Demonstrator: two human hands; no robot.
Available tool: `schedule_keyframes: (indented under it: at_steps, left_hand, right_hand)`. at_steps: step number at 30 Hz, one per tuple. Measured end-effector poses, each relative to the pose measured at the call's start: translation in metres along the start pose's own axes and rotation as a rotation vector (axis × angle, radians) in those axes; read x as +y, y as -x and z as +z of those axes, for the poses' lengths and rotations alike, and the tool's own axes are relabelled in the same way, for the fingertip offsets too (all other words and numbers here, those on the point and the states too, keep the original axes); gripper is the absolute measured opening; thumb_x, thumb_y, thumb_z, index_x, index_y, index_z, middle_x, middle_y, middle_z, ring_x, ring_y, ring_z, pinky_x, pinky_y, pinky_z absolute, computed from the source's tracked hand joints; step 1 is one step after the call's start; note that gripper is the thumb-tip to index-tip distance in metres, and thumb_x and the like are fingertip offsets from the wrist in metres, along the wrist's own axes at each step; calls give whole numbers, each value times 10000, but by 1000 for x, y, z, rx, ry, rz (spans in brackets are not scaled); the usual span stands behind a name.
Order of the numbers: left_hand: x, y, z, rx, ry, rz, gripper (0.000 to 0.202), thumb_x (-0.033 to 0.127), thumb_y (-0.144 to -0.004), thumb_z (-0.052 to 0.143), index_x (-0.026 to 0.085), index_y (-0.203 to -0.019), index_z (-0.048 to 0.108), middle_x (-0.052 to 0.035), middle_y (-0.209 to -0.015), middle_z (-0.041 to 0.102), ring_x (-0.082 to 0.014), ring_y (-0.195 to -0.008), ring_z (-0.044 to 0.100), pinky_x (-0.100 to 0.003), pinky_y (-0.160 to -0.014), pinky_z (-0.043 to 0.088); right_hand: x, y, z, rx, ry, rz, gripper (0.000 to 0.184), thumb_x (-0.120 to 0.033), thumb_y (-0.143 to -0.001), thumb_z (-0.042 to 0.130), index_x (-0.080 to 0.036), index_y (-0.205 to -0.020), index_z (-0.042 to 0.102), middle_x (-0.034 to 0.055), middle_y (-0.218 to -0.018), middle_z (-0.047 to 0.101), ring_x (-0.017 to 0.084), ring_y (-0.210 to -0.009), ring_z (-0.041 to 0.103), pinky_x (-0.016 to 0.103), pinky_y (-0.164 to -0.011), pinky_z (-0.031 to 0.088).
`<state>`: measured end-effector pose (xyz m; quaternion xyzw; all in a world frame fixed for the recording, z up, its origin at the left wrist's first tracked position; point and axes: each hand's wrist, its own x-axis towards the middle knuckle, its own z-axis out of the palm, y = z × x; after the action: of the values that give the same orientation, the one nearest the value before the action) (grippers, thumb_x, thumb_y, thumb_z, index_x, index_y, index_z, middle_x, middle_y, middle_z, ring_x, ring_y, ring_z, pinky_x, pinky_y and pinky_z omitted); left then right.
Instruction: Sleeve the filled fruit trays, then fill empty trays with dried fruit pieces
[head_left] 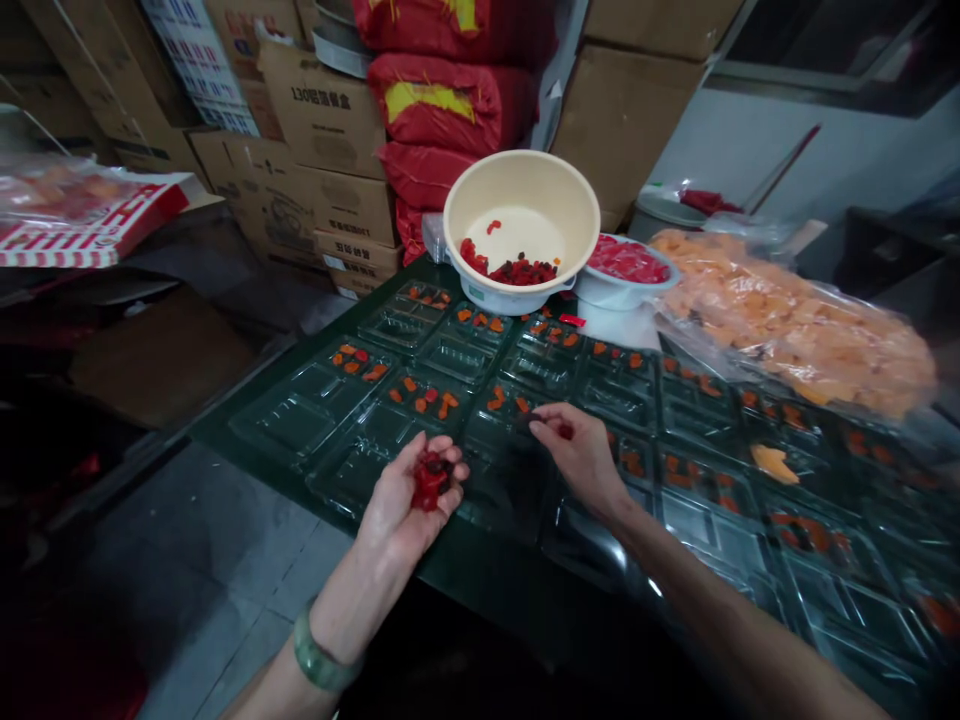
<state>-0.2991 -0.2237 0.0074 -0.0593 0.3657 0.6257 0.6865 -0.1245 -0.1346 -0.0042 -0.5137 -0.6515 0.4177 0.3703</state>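
Note:
Palm up near the table's front edge, my left hand [416, 490] is cupped around a handful of glossy red and dark pieces [430, 482]. My right hand [577, 445] is pinched over a clear plastic tray [487, 450], with small dark red pieces [564, 430] showing at its fingers. Orange pieces [497, 398] lie in the top compartment of that tray. Just to the left, another clear tray [352, 465] has orange and red pieces [430, 396] along its far end. Some of the right fingertips blend into the dark background.
Rows of similar trays cover the green table [259, 425]. At the back stand a cream basin [457, 215] with red and dark pieces and a bowl [630, 290] of red packets. A bag of orange pieces [810, 320] lies right; boxes [330, 120] and red sacks [457, 105] are stacked behind.

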Motion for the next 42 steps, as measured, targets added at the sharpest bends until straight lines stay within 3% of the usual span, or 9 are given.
schedule_keyframes:
  at_steps: [8,12,16,20,24,28,32,38,42]
  left_hand:
    - [-7,4,8,-66,-117,-6,182,79,-737,502,87,-884,609,-111,-812,594,-167,-627,579,-212,-446,402]
    - [-11,-1,11,-147,-171,-27,150,75,-708,622,105,-853,600,-76,-765,583,-98,-539,517,-142,-372,318]
    - [-14,-7,12,-196,-171,-71,202,227,-688,733,116,-773,588,-1,-634,512,-25,-413,365,-113,-309,184]
    - [-13,-9,11,-180,-172,-105,318,324,-612,795,140,-758,581,53,-558,413,-11,-380,302,-111,-297,162]
    - [-7,-8,9,-130,-222,-82,319,299,-608,798,151,-805,595,56,-568,408,-15,-390,311,-111,-301,210]
    - [-7,-12,9,-14,-273,-14,344,170,-590,794,159,-877,605,-4,-693,531,-44,-450,403,-124,-321,288]
    - [-17,-17,15,-22,-266,-41,300,133,-605,777,144,-856,612,-20,-714,545,-41,-451,401,-119,-316,282]
    - [-35,-18,31,-135,-283,-127,252,212,-619,787,142,-757,589,19,-651,495,-27,-432,373,-112,-312,248]
    - [-40,-17,39,-93,-324,-109,335,194,-560,819,144,-789,579,10,-668,527,-28,-433,392,-113,-320,246]
  right_hand:
    - [18,-22,6,-133,615,-186,70,-246,-777,555,-230,-797,620,12,-687,610,172,-670,551,272,-602,345]
    - [16,-30,-10,-78,225,-32,98,-240,-760,554,-198,-834,602,-40,-521,490,119,-484,453,243,-495,330]
    - [12,-74,-40,-42,-222,232,165,-117,-668,538,-170,-824,546,-62,-515,475,88,-409,428,199,-369,327]
    - [10,-132,-68,41,-229,202,165,-37,-604,558,-145,-725,529,4,-637,584,85,-456,518,197,-381,408]
    - [14,-166,-97,198,-158,141,83,-160,-713,582,-154,-670,511,-27,-540,545,57,-366,431,178,-325,321]
    - [22,-168,-130,291,-22,90,221,-282,-744,606,-164,-594,495,-85,-411,403,40,-341,317,177,-340,235]
    - [40,-159,-149,303,165,114,119,-198,-680,661,-148,-641,560,-90,-429,413,56,-384,359,197,-399,272]
    - [76,-166,-148,290,434,161,92,-186,-772,628,-134,-719,574,-54,-587,509,84,-528,473,241,-569,414]
    - [66,-161,-136,267,491,143,79,-137,-690,659,-142,-761,625,-24,-598,535,126,-607,512,267,-627,413]
